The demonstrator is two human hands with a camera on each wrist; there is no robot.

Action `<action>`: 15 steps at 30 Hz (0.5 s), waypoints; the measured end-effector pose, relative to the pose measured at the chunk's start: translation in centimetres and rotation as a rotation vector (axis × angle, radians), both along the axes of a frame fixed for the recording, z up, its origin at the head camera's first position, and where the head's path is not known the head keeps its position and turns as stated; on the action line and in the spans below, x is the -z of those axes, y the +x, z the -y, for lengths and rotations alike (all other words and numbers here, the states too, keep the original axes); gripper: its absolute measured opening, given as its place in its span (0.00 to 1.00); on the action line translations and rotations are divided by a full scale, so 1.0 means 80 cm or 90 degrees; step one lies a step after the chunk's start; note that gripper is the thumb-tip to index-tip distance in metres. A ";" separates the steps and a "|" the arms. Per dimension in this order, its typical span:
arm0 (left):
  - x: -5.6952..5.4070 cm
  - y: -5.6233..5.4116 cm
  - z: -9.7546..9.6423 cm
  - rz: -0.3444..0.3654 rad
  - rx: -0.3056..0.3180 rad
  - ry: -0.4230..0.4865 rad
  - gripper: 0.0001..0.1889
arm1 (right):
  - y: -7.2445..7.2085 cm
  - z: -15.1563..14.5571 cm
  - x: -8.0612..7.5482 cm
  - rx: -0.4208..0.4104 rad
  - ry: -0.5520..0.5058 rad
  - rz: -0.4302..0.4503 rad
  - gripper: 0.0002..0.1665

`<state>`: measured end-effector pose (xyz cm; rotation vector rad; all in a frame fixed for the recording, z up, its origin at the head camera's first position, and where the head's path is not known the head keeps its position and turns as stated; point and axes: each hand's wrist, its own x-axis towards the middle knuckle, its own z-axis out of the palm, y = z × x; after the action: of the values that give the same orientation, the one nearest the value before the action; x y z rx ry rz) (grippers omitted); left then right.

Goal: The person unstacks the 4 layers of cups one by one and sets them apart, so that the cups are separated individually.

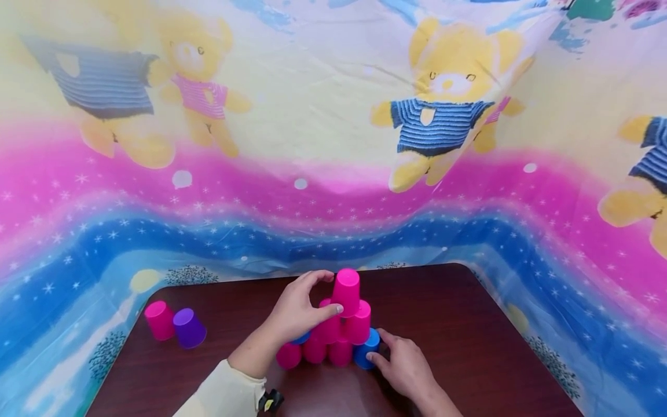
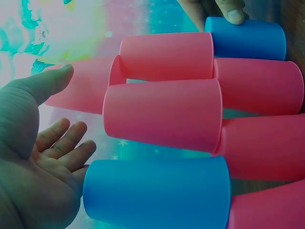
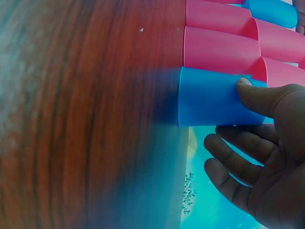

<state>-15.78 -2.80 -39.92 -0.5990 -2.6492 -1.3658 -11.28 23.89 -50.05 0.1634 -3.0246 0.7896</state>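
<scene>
A stack of upside-down cups stands on the table. The topmost pink cup (image 1: 347,292) rests on two pink cups (image 1: 358,325) of the middle row. My left hand (image 1: 298,307) is beside that top cup, thumb in front and fingers loosely spread. In the left wrist view, a blue cup (image 2: 157,193) sits at the middle row's near end, below this hand; the head view mostly hides it. At the right end of the bottom row, beside pink cups (image 1: 341,353), is another blue cup (image 1: 367,351). My right hand (image 1: 409,366) holds it between thumb and fingers.
A pink cup (image 1: 160,320) and a purple cup (image 1: 190,329) stand upside down at the table's left side. The dark brown table (image 1: 469,324) has rounded far corners. Behind it hangs a printed cloth (image 1: 312,116) with bears.
</scene>
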 end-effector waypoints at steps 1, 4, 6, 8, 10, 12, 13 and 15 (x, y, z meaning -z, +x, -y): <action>-0.001 0.000 -0.001 0.001 0.001 -0.002 0.37 | 0.000 0.000 0.000 0.000 0.001 -0.001 0.40; -0.003 -0.001 -0.004 0.007 0.006 -0.003 0.38 | 0.000 0.000 0.000 -0.002 0.003 -0.003 0.40; -0.004 -0.001 -0.006 0.013 0.006 -0.005 0.38 | 0.000 0.000 0.001 -0.003 0.004 -0.004 0.40; -0.005 -0.001 -0.008 0.018 0.006 -0.003 0.39 | 0.000 0.000 0.000 -0.005 0.003 -0.004 0.40; -0.006 -0.001 -0.011 0.024 0.005 -0.004 0.40 | 0.000 0.001 0.000 -0.003 0.003 -0.002 0.40; -0.007 -0.001 -0.013 0.024 0.007 -0.005 0.40 | 0.000 0.001 0.000 0.000 0.002 0.001 0.40; -0.007 -0.001 -0.014 0.024 0.007 -0.005 0.41 | 0.000 0.001 -0.001 0.001 0.002 0.003 0.40; -0.007 -0.002 -0.017 0.026 0.005 -0.007 0.41 | 0.000 0.001 -0.001 0.004 0.001 0.007 0.40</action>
<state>-15.93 -1.48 -39.35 -0.5900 -2.6905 -1.3820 -11.31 23.78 -49.97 0.1495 -3.0341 0.7898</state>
